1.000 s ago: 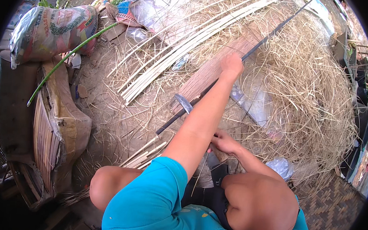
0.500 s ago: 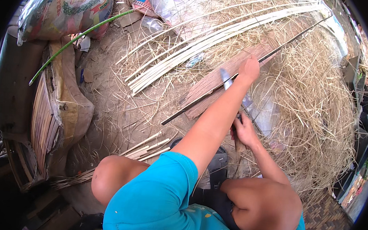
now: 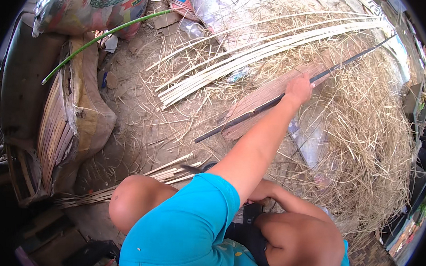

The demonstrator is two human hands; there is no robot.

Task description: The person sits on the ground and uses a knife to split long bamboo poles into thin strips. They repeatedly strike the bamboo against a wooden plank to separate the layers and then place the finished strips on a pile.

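My left hand (image 3: 299, 87) is closed on a long dark strip (image 3: 253, 112), which slants from the lower left up to the far right. Beneath the strip lies a worn wooden board (image 3: 249, 91). Drawn back close to my body, my right hand (image 3: 260, 190) is closed, and its fingers are mostly hidden behind my left arm. A dark pointed tip (image 3: 190, 169), seemingly the knife's blade, sticks out on the other side of that arm; the handle is hidden.
Pale split strips (image 3: 216, 79) lie beyond the board. Curly shavings (image 3: 364, 132) heap up at the right. More strips (image 3: 171, 173) lie by my left knee. A green stalk (image 3: 107, 34) leans near a stuffed sack (image 3: 91, 6) and a torn, slatted bundle (image 3: 85, 105).
My right hand has pulled back from the board toward my body, taking the knife from beneath the strip. The left hand still grips the strip, which has turned slightly. The view has shifted a little.
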